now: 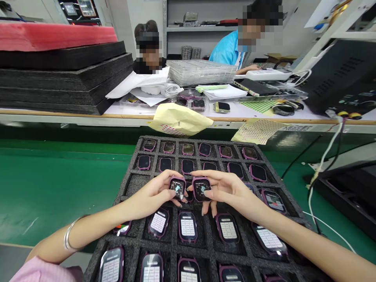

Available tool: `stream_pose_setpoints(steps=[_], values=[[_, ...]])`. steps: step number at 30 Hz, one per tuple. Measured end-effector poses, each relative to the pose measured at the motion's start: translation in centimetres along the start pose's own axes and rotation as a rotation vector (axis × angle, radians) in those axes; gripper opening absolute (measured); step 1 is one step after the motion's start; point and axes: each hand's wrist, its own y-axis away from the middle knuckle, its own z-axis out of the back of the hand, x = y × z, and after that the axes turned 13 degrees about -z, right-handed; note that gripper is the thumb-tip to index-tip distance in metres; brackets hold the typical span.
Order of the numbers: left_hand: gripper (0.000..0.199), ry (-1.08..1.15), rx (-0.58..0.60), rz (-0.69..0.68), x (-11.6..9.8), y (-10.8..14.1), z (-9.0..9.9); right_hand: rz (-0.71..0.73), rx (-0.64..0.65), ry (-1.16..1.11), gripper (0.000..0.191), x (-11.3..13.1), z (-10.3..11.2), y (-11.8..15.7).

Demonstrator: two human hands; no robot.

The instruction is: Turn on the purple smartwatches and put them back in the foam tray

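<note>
Over the black foam tray (pixel 173 244), the left hand (pixel 160 190) holds a purple watch (pixel 177 188) by its edges, with the thumb on its lit face. Just to the right, the right hand (pixel 225 190) holds another purple watch (pixel 201 189) the same way, thumb on the lit face too. Both faces point up at the head camera. More watches (pixel 188 226) sit in the tray's little boxes, all around and under the hands, some lit and some dark.

The watches lie in the foam tray (pixel 173 251), before the workbench (pixel 117 112).
</note>
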Motion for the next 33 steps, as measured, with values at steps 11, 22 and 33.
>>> stream_pose_setpoints(steps=[11,22,33], values=[[0.031,-0.104,-0.047,0.009,0.12,0.02,-0.18,0.076,0.069,0.005,0.051,-0.14,0.14,-0.14],[0.022,-0.441,-0.052,-0.049,0.06,0.54,0.1,0.057,0.106,0.073,0.043,0.33,-0.05,0.23],[0.029,-0.581,-0.041,-0.128,-0.22,0.51,0.15,0.033,0.117,0.079,0.041,0.24,0.19,0.31]])
